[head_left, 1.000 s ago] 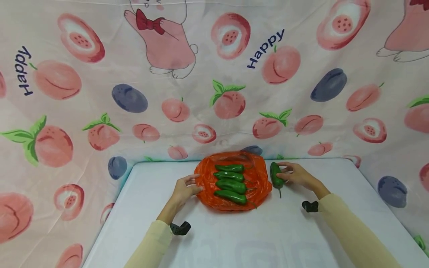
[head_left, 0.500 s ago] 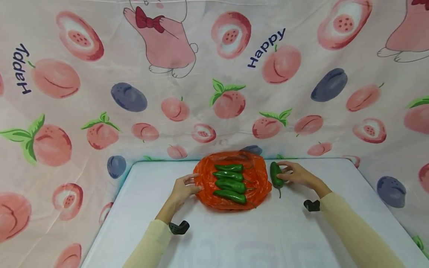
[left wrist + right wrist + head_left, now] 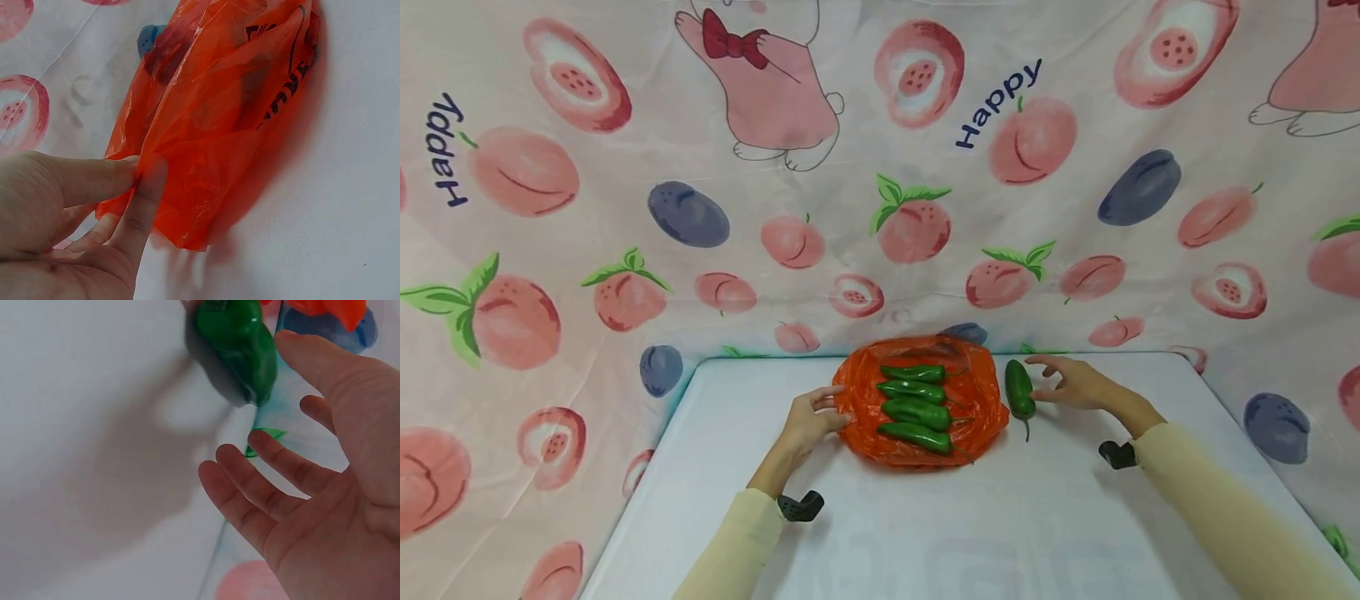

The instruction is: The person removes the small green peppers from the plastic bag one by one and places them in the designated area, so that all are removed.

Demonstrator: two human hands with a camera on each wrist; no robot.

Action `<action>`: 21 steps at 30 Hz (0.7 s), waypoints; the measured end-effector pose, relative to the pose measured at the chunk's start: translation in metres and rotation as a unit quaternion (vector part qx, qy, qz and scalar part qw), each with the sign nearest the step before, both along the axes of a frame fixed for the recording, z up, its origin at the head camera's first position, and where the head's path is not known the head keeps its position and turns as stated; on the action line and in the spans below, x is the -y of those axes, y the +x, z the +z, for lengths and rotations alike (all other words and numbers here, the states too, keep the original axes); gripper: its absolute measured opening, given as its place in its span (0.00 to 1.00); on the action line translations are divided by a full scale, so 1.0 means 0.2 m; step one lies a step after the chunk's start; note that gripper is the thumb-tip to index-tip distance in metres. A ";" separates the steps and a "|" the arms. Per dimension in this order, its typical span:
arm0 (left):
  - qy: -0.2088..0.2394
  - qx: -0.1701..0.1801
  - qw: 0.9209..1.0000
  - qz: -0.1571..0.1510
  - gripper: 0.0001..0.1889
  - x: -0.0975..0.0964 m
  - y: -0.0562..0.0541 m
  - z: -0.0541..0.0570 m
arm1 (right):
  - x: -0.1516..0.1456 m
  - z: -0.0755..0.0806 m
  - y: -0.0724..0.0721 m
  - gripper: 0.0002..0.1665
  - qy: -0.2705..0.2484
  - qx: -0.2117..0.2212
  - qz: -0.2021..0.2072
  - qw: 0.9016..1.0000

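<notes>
An orange-red plastic bag (image 3: pixel 865 450) lies spread near the back of the table, with several green chili peppers (image 3: pixel 916 413) in a row on it. My left hand (image 3: pixel 808 427) is at the bag's left side. In the left wrist view its thumb and forefinger pinch the thin plastic edge. Just right of the bag, a single green pepper (image 3: pixel 1019 390) lies on the tabletop, its stem toward me. Beside that pepper is my right hand (image 3: pixel 1071 383), fingers spread and holding nothing. The right wrist view has a gap between most fingers and the pepper (image 3: pixel 244 350).
The white tabletop (image 3: pixel 910 542) stretches in front of the bag. A fruit-print cloth (image 3: pixel 850 192) hangs right behind its back edge. Black wrist cameras (image 3: pixel 801 506) are worn near the sleeve cuffs.
My right hand has let go of the single pepper and drawn back a little to the right. The pepper stays beside the bag; my left hand keeps its place.
</notes>
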State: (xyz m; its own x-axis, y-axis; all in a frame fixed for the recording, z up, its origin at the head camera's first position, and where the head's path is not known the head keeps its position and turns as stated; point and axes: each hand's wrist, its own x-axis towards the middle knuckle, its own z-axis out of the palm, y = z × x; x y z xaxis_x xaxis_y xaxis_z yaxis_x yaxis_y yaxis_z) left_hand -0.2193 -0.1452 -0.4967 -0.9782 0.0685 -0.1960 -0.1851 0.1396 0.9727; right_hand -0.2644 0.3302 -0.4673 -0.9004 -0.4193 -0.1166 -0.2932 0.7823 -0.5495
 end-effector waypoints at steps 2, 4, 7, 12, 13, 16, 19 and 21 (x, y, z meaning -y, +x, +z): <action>0.000 -0.001 1.000 -0.002 0.29 0.00 0.00 0.00 | 0.00 0.03 0.01 0.41 0.005 -0.007 0.005 1.000; 0.004 -0.001 1.000 -0.003 0.29 0.00 0.00 0.00 | 0.00 0.05 0.02 0.40 0.008 -0.014 0.009 1.000; 0.005 -0.002 1.000 -0.004 0.28 0.00 -0.01 0.00 | 0.00 0.08 0.03 0.39 0.005 -0.027 0.021 0.999; 0.005 0.000 1.000 -0.003 0.28 0.00 -0.01 -0.01 | 0.01 0.12 0.05 0.39 -0.002 -0.054 0.035 0.998; 0.005 0.002 1.000 -0.003 0.28 0.00 -0.01 -0.01 | 0.01 0.13 0.05 0.40 -0.004 -0.060 0.038 0.997; 0.005 0.005 1.000 -0.003 0.28 0.00 -0.01 -0.01 | 0.02 0.15 0.06 0.39 -0.007 -0.085 0.041 0.996; 0.005 0.004 1.000 -0.001 0.28 0.01 -0.01 -0.01 | 0.04 0.18 0.07 0.38 -0.008 -0.107 0.042 0.993; 0.005 0.003 1.000 -0.002 0.28 0.00 -0.01 -0.02 | 0.05 0.20 0.07 0.38 -0.007 -0.117 0.042 0.992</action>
State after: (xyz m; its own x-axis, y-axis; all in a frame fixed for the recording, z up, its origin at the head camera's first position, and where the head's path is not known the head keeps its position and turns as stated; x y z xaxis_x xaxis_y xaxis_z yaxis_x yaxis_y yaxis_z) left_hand -0.2215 -0.1461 -0.4999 -0.9768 0.0744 -0.2006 -0.1900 0.1300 0.9731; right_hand -0.2499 0.3200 -0.4270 -0.8635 -0.4949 0.0977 -0.4785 0.7421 -0.4694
